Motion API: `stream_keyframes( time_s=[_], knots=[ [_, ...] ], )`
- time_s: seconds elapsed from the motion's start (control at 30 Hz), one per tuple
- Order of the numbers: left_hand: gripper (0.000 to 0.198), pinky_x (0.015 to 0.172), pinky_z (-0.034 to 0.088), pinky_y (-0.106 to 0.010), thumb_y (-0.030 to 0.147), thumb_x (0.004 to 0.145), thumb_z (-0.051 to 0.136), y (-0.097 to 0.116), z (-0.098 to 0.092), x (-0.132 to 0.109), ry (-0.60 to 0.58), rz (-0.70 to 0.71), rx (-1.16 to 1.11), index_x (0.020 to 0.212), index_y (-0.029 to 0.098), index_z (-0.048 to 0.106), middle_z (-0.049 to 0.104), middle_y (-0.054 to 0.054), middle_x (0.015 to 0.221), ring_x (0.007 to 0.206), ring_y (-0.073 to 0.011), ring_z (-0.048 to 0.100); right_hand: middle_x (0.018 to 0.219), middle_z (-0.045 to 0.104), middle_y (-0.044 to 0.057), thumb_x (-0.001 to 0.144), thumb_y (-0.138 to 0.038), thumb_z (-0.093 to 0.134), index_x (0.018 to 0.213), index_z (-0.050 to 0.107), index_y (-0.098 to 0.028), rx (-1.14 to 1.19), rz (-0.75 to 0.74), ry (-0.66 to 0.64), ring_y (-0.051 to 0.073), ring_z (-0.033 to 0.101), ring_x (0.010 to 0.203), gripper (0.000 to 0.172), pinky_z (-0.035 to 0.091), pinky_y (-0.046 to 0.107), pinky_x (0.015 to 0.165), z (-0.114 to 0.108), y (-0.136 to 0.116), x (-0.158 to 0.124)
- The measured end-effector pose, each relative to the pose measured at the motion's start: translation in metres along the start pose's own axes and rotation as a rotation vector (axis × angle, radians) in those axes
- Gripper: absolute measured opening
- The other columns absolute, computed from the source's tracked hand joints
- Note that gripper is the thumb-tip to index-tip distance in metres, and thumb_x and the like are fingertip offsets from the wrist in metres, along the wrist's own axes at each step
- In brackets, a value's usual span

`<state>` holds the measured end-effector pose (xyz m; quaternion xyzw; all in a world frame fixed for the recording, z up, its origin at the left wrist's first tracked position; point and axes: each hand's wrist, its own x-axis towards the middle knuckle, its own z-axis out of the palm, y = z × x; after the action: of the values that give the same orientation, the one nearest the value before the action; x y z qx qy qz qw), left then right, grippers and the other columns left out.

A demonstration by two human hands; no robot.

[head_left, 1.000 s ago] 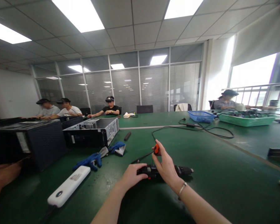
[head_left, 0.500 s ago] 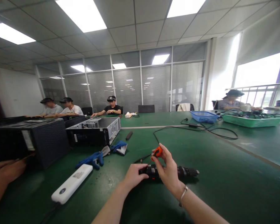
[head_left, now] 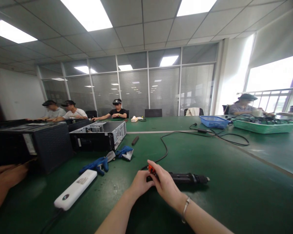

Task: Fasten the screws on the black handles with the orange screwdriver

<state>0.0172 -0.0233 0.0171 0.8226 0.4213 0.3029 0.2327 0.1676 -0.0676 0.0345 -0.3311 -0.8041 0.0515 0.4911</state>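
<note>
A black cylindrical power tool (head_left: 185, 178) lies on the green table (head_left: 222, 182), its tip to the right and a black cord (head_left: 164, 148) running from its near end toward the back. My left hand (head_left: 139, 184) is closed on the tool's left end. My right hand (head_left: 164, 186) is closed beside it, pinching a small orange part (head_left: 151, 169) down against that same end. A bracelet shows on my right wrist.
A white oblong device (head_left: 74, 190) lies at the front left, blue gloves (head_left: 101, 163) behind it. Open computer cases (head_left: 100, 135) stand at left. Another person's hands (head_left: 5, 177) rest at the left edge. Blue basket (head_left: 213, 122) and green tray (head_left: 261, 126) at far right; seated people behind.
My right hand, holding the orange part, has come down from above the tool to its left end, next to my left hand. The view shifted slightly.
</note>
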Motion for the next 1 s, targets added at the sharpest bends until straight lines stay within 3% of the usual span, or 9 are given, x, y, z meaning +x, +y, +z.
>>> stream_keyframes(
  time_s=[0.27,0.63,0.8,1.0],
  knots=[
    [0.021,0.072,0.043,-0.023,0.021,0.072,0.067,0.011,-0.010,-0.003,-0.075,0.039,-0.007,0.093,0.018,0.071,0.071,0.002,0.086,0.079,-0.0182,0.062,0.113,0.062,0.009,0.090,-0.021,0.047,0.139,0.035,-0.024,-0.018,0.116,0.231,0.019,0.063,0.097,0.050,0.054,0.036,0.087,-0.006,0.010,0.000],
    [0.024,0.073,0.044,-0.023,0.023,0.074,0.066,0.015,-0.013,-0.004,-0.103,0.041,0.024,0.097,0.019,0.070,0.071,0.001,0.087,0.079,-0.0174,0.062,0.111,0.063,0.008,0.090,-0.024,0.049,0.138,0.037,-0.024,-0.056,0.070,0.283,0.020,0.063,0.097,0.049,0.054,0.035,0.086,-0.007,0.010,-0.001],
    [0.026,0.072,0.043,-0.024,0.025,0.073,0.067,0.010,-0.011,-0.003,-0.086,0.037,0.047,0.098,0.019,0.070,0.071,0.001,0.086,0.078,-0.0181,0.061,0.109,0.064,0.009,0.090,-0.020,0.046,0.137,0.037,-0.022,-0.053,0.085,0.215,0.019,0.064,0.096,0.048,0.054,0.033,0.085,-0.007,0.007,0.002],
    [0.015,0.069,0.043,-0.024,0.024,0.074,0.065,0.007,-0.007,-0.003,-0.052,0.042,0.040,0.085,0.017,0.072,0.071,0.000,0.080,0.074,-0.0179,0.061,0.115,0.060,0.009,0.089,-0.014,0.043,0.137,0.038,-0.025,-0.078,0.046,0.117,0.019,0.062,0.099,0.050,0.054,0.032,0.085,-0.008,-0.007,0.007]
  ],
)
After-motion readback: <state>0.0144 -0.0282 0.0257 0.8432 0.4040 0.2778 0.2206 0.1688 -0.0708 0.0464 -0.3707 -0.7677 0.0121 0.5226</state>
